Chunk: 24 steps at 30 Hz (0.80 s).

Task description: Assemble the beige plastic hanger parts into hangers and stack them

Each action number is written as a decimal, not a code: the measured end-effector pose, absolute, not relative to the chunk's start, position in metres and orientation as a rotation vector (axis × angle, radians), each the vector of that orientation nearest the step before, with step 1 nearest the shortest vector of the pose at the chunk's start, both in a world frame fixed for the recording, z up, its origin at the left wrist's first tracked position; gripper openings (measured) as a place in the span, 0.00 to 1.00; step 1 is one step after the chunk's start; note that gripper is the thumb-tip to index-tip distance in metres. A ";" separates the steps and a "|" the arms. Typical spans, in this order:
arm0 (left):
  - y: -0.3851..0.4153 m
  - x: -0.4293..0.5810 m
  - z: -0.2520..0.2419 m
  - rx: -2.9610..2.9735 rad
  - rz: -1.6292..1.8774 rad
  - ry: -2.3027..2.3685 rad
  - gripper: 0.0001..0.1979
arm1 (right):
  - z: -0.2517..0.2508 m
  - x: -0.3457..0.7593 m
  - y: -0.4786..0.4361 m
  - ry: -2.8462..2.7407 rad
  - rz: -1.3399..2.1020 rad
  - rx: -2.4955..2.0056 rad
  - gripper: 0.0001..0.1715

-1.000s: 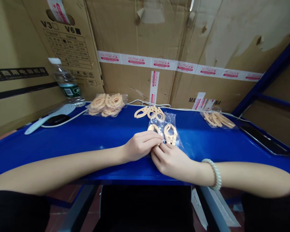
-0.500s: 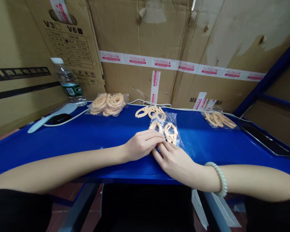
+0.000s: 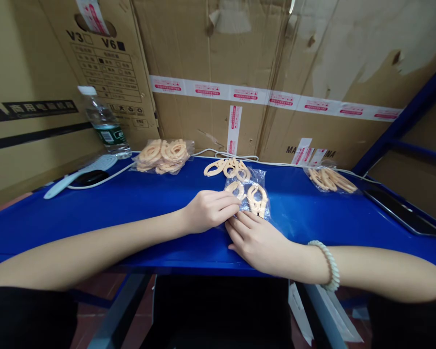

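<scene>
A clear plastic bag [image 3: 257,178] lies on the table in front of me, with beige oval-looped pieces [image 3: 257,199] in it that look like folded hangers. At its near left edge, my left hand [image 3: 212,211] is closed with the fingertips pinching the plastic. My right hand [image 3: 256,240] lies beside it, fingers bent together on the bag's near edge; its thumb is partly hidden. The fingertips of both hands nearly meet. Just beyond the bag are loose beige looped pieces [image 3: 215,167], partly overlapping one another.
Another bag of beige pieces [image 3: 163,156] is at the back left, and a smaller bag [image 3: 330,179] at the right. A water bottle [image 3: 109,128], a pale blue paddle-shaped brush [image 3: 78,175] and a dark mouse [image 3: 90,178] stand left. A phone [image 3: 403,212] lies right. Cardboard [image 3: 210,58] walls the back.
My left hand has shifted slightly left and up along the bag's edge. My right hand's fingers have moved a little left, and its thumb tip now shows lower down.
</scene>
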<state>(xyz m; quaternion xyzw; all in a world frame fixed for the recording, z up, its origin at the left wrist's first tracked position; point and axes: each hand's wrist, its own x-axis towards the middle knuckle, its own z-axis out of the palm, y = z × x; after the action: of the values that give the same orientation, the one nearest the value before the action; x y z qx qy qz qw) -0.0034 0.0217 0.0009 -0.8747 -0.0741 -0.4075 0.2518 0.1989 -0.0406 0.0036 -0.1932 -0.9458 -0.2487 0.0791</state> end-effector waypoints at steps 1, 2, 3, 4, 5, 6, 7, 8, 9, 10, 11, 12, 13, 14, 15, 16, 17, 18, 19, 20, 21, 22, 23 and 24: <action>0.022 -0.003 0.001 -2.362 -1.102 -0.194 0.08 | 0.004 0.199 -0.040 -2.831 -0.742 -0.569 0.26; 0.021 -0.003 0.002 -2.357 -1.103 -0.185 0.08 | 0.004 0.200 -0.039 -2.836 -0.729 -0.570 0.26; 0.021 -0.003 0.002 -2.359 -1.109 -0.173 0.08 | 0.005 0.200 -0.039 -2.844 -0.706 -0.581 0.26; 0.020 -0.003 0.002 -2.365 -1.118 -0.162 0.08 | 0.006 0.201 -0.038 -2.856 -0.675 -0.597 0.26; 0.020 -0.002 0.002 -2.372 -1.128 -0.152 0.08 | 0.007 0.202 -0.037 -2.872 -0.639 -0.616 0.26; 0.019 -0.001 0.002 -2.377 -1.133 -0.144 0.08 | 0.008 0.203 -0.036 -2.889 -0.603 -0.637 0.25; 0.018 -0.001 0.002 -2.381 -1.136 -0.141 0.08 | 0.009 0.203 -0.036 -2.907 -0.570 -0.656 0.25; 0.018 0.000 0.002 -2.383 -1.139 -0.141 0.08 | 0.011 0.204 -0.035 -2.926 -0.543 -0.669 0.25; 0.017 0.000 0.002 -2.385 -1.141 -0.146 0.09 | 0.012 0.204 -0.034 -2.944 -0.520 -0.674 0.25; 0.017 0.001 0.002 -2.386 -1.142 -0.151 0.09 | 0.014 0.205 -0.034 -2.960 -0.502 -0.674 0.25; 0.016 0.001 0.002 -2.388 -1.143 -0.158 0.09 | 0.016 0.205 -0.034 -2.973 -0.485 -0.675 0.25; 0.014 0.001 0.003 -2.392 -1.144 -0.167 0.09 | 0.017 0.206 -0.034 -2.984 -0.468 -0.672 0.25; 0.012 0.001 0.003 -2.398 -1.147 -0.177 0.09 | 0.019 0.207 -0.035 -2.996 -0.449 -0.666 0.24; 0.009 0.001 0.004 -2.404 -1.147 -0.184 0.09 | 0.021 0.209 -0.037 -3.010 -0.427 -0.657 0.24; 0.006 0.002 0.005 -2.414 -1.143 -0.192 0.09 | 0.022 0.211 -0.040 -3.026 -0.400 -0.643 0.23; 0.002 0.002 0.005 -2.429 -1.134 -0.198 0.08 | 0.024 0.214 -0.043 -3.042 -0.372 -0.629 0.23; -0.003 0.002 0.006 -2.447 -1.117 -0.205 0.08 | 0.025 0.218 -0.046 -3.055 -0.342 -0.609 0.23; -0.007 0.003 0.006 -2.468 -1.093 -0.213 0.08 | 0.026 0.222 -0.049 -3.065 -0.311 -0.589 0.23; -0.012 0.004 0.006 -2.491 -1.064 -0.224 0.09 | 0.027 0.226 -0.053 -3.073 -0.279 -0.570 0.23; -0.016 0.004 0.006 -2.515 -1.034 -0.238 0.09 | 0.028 0.230 -0.056 -3.077 -0.246 -0.549 0.24; -0.020 0.005 0.005 -2.536 -1.006 -0.256 0.10 | 0.029 0.234 -0.058 -3.078 -0.211 -0.531 0.25; -0.023 0.006 0.005 -2.551 -0.978 -0.276 0.10 | 0.029 0.238 -0.060 -3.078 -0.175 -0.514 0.25; -0.026 0.007 0.004 -2.562 -0.949 -0.301 0.11 | 0.030 0.240 -0.061 -3.072 -0.139 -0.506 0.26; -0.028 0.008 0.003 -2.569 -0.917 -0.331 0.11 | 0.030 0.242 -0.061 -3.060 -0.112 -0.505 0.26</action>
<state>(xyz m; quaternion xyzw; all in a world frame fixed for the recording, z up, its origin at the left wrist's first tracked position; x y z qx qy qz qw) 0.0084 -0.0277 0.0032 -0.9169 -0.1180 -0.3273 0.1954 0.2424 -0.0613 0.0296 -0.1628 -0.9858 -0.0362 0.0190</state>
